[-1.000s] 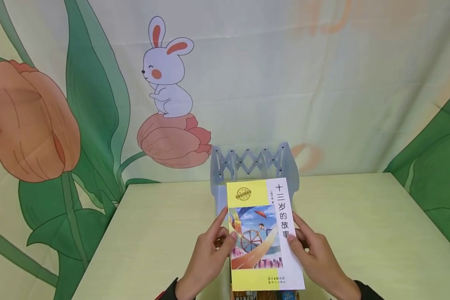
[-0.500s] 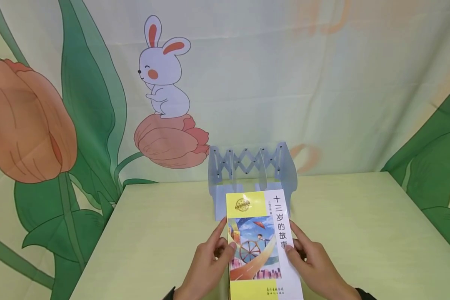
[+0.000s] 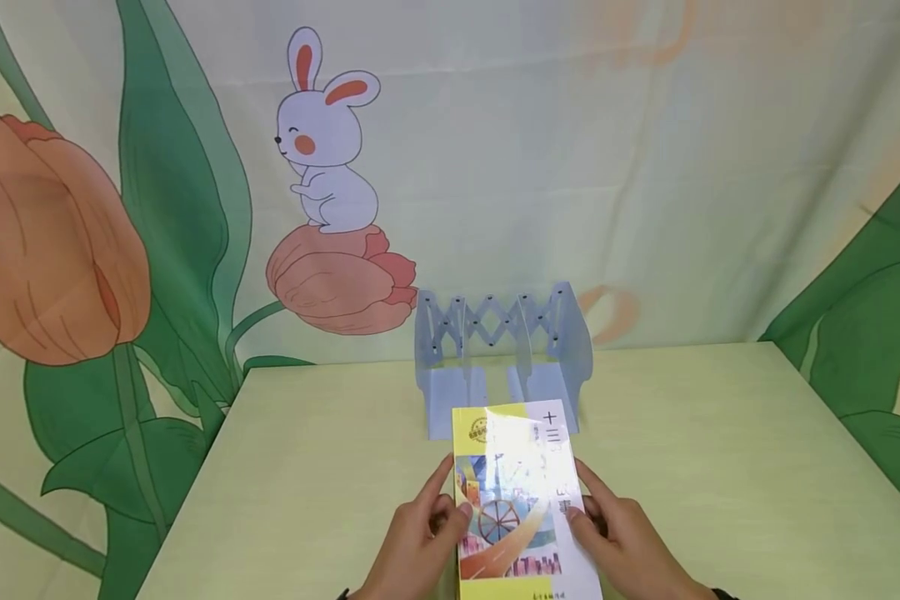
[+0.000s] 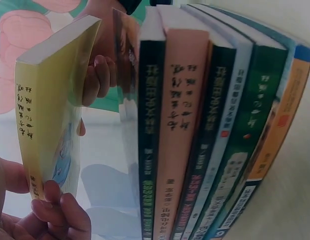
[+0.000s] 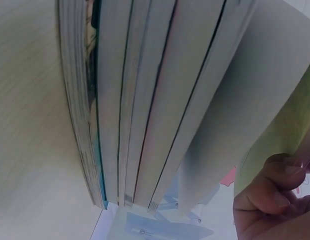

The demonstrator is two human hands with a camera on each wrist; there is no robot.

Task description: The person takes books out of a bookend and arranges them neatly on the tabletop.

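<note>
A thin paperback book (image 3: pixel 506 533) with a yellow and white cover is held upright-side toward me at the near middle of the table. My left hand (image 3: pixel 420 542) grips its left edge, thumb on the front cover. My right hand (image 3: pixel 633 546) pinches the right edge in the same way. In the left wrist view the yellow spine (image 4: pixel 26 125) shows between my fingers. A stack of several books (image 4: pixel 180 125) lies under the held book, apart from it at this end; its page edges (image 5: pixel 145 100) show in the right wrist view.
Behind the book, a light-blue expandable book rack (image 3: pixel 502 333) with upright dividers stands at the back of the pale green table (image 3: pixel 330 467). A printed cloth (image 3: pixel 495 167) with a rabbit and tulips hangs behind the table.
Both hands have drawn the book toward me, lower in the head view, uncovering more of the rack's base. A bright glare now lies on the cover. The grip has not changed.
</note>
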